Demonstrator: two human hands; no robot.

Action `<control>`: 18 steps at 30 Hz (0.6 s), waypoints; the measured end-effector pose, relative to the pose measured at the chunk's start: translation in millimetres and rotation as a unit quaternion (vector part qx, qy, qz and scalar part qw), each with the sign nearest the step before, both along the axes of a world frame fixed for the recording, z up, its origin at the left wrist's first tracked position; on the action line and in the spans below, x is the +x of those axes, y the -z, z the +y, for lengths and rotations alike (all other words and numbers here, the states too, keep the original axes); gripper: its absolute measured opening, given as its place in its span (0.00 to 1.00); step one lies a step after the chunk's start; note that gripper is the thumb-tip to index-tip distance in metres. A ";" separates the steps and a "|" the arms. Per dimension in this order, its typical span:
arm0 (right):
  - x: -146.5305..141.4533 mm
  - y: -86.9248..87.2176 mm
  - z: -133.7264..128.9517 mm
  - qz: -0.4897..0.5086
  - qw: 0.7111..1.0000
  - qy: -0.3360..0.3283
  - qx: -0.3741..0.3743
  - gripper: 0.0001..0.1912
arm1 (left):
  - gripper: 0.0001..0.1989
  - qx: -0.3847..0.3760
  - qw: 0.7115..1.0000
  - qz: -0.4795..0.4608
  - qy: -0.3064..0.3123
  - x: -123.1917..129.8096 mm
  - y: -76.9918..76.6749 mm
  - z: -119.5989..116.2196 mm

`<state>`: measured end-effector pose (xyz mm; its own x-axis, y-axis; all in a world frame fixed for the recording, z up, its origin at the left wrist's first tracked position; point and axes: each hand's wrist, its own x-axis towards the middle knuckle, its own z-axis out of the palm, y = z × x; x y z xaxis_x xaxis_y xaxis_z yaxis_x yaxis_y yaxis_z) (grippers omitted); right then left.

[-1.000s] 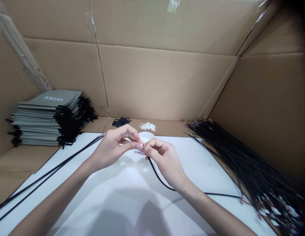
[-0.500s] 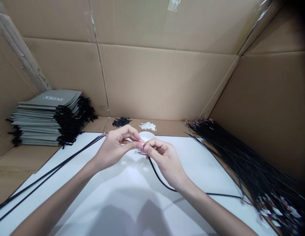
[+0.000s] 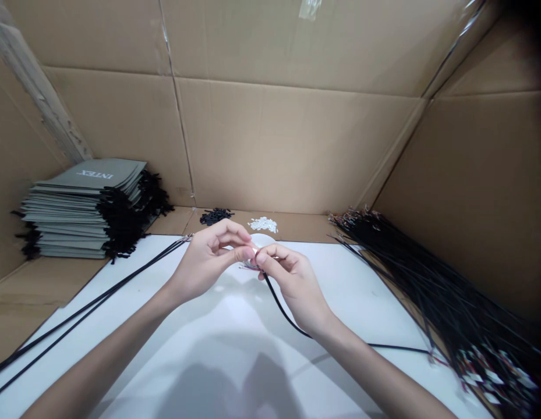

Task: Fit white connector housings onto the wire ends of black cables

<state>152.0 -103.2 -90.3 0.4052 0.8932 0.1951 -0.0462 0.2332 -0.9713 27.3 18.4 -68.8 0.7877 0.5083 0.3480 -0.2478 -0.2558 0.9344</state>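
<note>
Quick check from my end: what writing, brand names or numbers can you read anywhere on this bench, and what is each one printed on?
"INTEX": white letters on the top sheet of the grey stack at the far left, seen upside down from the head view.
No other text is readable: the cardboard walls, the cable bundle and the white mat show no writing.

Both hands pinching a black cable end over white table.
Left hand (image 3: 204, 265) and right hand (image 3: 292, 282) meet fingertip to fingertip on the black cable (image 3: 282, 308), possibly holding a small white connector, too small to tell. Cable bundle (image 3: 431, 291) right, grey folder stack (image 3: 84, 206) left, white table (image 3: 235, 349).
</note>
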 end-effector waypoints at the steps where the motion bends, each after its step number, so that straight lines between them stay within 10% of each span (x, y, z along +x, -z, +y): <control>1: 0.3 0.0 0.8 0.016 1.000 -0.004 0.003 0.12 | 0.08 0.009 1.000 0.004 -0.003 -0.5 -0.5 0.5; 18: 2.9 -3.2 -1.5 0.175 0.984 -0.033 0.021 0.08 | 0.05 0.156 0.982 0.109 -0.003 -13.2 -16.5 6.1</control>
